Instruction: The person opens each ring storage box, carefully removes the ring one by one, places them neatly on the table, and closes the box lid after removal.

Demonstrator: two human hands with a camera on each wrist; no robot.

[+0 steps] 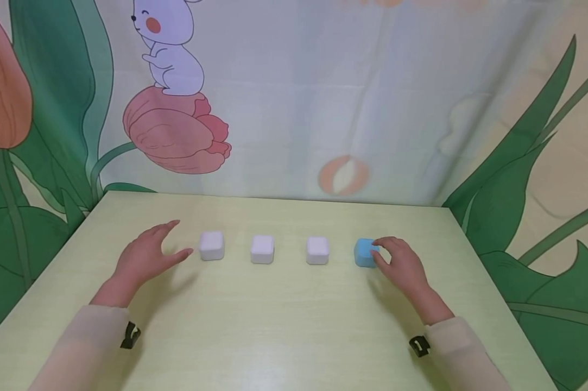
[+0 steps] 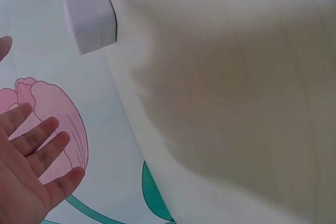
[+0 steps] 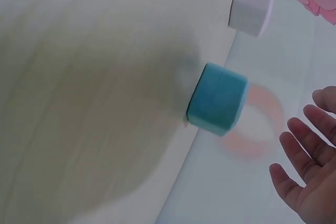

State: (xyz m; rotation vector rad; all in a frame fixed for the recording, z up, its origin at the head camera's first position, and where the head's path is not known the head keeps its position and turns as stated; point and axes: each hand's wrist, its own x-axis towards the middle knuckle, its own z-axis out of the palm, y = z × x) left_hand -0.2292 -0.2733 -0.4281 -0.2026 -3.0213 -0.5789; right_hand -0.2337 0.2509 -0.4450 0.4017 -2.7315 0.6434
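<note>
Printed fabric backdrop [image 1: 284, 108], pale with large tulips, hangs behind the tabletop. Pale wood-grain tabletop [image 1: 264, 336] bears one row of cubes. Left hand [image 1: 147, 252]: thumb and fingers spread, holding nothing, just beside the leftmost pale lilac, smooth, round-edged cube [image 1: 212, 246]. Right hand [image 1: 403, 266]: thumb and fingers parted, pinching nothing, at the right side of the light-blue, smooth, round-edged cube [image 1: 364, 253], which ends the row. Between these two stand the second lilac cube [image 1: 261, 250] and the third lilac cube [image 1: 317, 250], well apart. Risk, as judged: an off-centre brush of the right fingertips could turn or nudge the blue cube out of line. The head view overlaps those fingertips with the blue cube; the right wrist view shows backdrop between them.
</note>
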